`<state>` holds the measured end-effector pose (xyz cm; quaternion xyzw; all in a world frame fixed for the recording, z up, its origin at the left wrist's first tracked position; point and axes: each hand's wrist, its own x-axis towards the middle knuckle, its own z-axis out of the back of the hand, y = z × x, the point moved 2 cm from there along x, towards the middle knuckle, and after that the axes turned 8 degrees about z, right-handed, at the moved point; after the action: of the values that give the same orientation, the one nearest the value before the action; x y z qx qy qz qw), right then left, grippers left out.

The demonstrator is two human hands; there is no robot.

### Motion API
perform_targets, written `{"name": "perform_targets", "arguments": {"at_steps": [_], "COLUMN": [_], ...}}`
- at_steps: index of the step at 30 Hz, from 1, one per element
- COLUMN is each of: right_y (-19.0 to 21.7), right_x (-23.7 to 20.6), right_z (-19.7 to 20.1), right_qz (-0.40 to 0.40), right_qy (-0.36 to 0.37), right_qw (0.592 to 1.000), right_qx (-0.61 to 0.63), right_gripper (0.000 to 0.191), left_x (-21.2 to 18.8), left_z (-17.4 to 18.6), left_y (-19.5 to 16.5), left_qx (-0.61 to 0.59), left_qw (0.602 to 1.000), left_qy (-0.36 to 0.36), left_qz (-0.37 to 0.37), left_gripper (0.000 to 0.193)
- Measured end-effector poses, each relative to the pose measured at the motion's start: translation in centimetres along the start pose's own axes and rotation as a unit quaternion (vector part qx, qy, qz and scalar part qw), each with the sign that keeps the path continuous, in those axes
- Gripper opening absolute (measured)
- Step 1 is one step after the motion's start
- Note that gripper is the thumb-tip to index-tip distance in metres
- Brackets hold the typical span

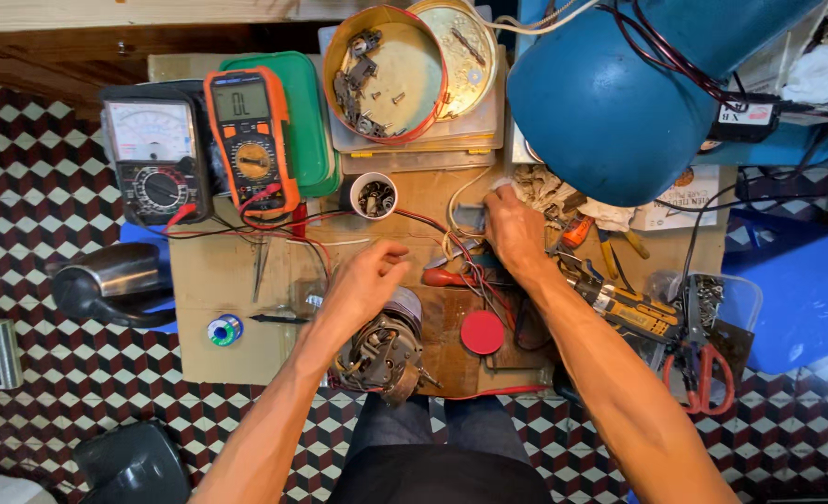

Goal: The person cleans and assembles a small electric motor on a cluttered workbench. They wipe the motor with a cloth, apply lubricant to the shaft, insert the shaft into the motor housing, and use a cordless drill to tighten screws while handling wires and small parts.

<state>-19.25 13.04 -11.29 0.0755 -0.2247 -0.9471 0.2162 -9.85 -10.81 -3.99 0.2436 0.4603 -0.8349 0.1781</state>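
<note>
Dark trousers [432, 439] sit lowest in the frame, knees under the edge of a small wooden bench [218, 308], and just above them lies a small electric motor [386, 350] with copper windings and bare metal brackets showing. Left hand [362, 280] is on top of that motor — fingers curled loosely, thumb pointing out toward the middle; whether it really grips the housing I cannot tell. Right hand [512, 233] is further up the bench, knuckles toward us, fingertips closed down among a tangle of red and yellow wires [465, 257]; it seems to pinch something there, though what exactly is hidden. Between the forearms sits a round red disc [482, 332]. Off to the left, an orange digital multimeter [250, 140] stands beside an analogue meter [155, 154], red leads trailing across the wood. Up top — a round tin [383, 75] with loose metal parts and a white cup [374, 196] of small hardware. Red-handled scissors [703, 369] lie far right, below a big blue cylinder [619, 103].
</note>
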Motion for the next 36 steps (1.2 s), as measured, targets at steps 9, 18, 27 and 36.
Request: {"name": "perform_targets", "arguments": {"at_steps": [9, 18, 27, 36], "right_y": [-1.9, 0.7, 4.1, 7.4], "right_x": [-4.2, -5.0, -10.0, -10.6], "right_z": [4.5, 3.6, 2.7, -1.2], "right_qz": [-0.23, -0.262, -0.323, -0.366], "right_qy": [-0.164, -0.164, -0.14, 0.028], "right_qw": [0.946, 0.887, 0.826, 0.821], "right_qx": [0.162, 0.342, 0.44, 0.437], "right_gripper": [0.018, 0.017, 0.023, 0.027], "left_x": [9.7, 8.4, 5.4, 6.9], "left_z": [-8.2, -7.7, -3.3, -4.0], "left_y": [1.4, 3.1, 6.9, 5.5], "left_qx": [0.272, 0.224, 0.114, 0.202], "left_qw": [0.956, 0.973, 0.988, 0.96], "left_qy": [0.093, 0.024, -0.099, -0.012], "left_qz": [-0.055, -0.046, -0.022, -0.194], "left_gripper": [0.032, 0.026, 0.028, 0.036]}}
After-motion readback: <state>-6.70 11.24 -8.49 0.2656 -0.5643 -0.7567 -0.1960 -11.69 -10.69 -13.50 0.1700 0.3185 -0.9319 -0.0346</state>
